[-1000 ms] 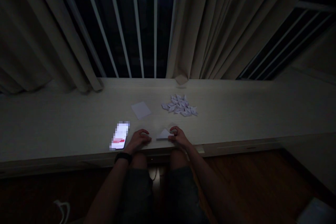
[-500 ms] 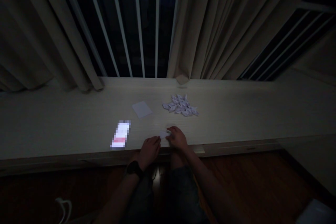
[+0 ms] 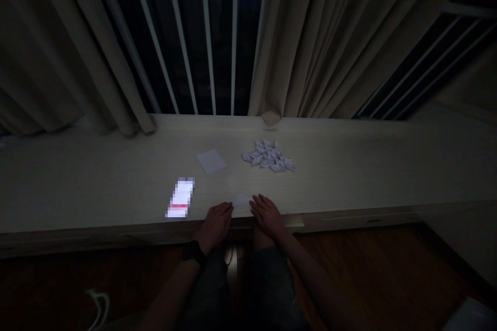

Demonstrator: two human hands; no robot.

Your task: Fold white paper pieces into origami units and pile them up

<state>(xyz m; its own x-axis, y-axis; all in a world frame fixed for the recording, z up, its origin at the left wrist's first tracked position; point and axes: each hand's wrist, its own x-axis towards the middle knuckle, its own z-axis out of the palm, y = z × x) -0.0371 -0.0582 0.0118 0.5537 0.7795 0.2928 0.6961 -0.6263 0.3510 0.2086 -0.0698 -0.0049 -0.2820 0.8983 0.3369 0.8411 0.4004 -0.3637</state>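
Note:
A small piece of white paper (image 3: 241, 200), folded into a roughly triangular shape, lies near the front edge of the pale ledge. My left hand (image 3: 218, 219), with a dark watch on its wrist, rests at the paper's left corner, fingers stretched out. At the right corner lies my right hand (image 3: 267, 213), its fingers also extended and flat. Both sets of fingertips touch or cover the paper's ends; the dim light hides the exact contact. Behind it sits a pile of several folded paper pieces (image 3: 267, 156). Left of the pile is a square white paper sheet (image 3: 212, 161).
A lit phone (image 3: 180, 197), its screen blurred, lies on the ledge (image 3: 349, 170) left of my hands. Beige curtains (image 3: 306, 36) and white window bars (image 3: 207, 46) stand behind the ledge. A white looped object (image 3: 101, 306) shows low on the left.
My right hand has gone from pinching the paper's right side to lying flat at its corner. My left hand has shifted slightly left. More of the paper's triangular shape shows between them.

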